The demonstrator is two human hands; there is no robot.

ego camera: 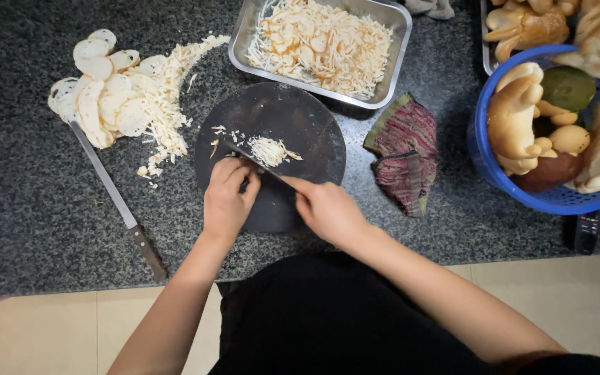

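On the round board (pixel 272 118), the right hand (pixel 328 208) grips a knife (pixel 255 158); the left hand (pixel 227 198), fingers curled, rests by a small shred pile (pixel 269 149). Left of the board, slices (pixel 98 97) remain uncut; behind it, a tray (pixel 397 42) holds many shreds.

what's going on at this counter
A person is cutting pale shreds on a round dark board. The right hand holds a knife across the pile, and the left hand rests by the blade. A steel tray behind holds more shreds, pale slices and a second knife lie to the left, and a blue basket sits at right.
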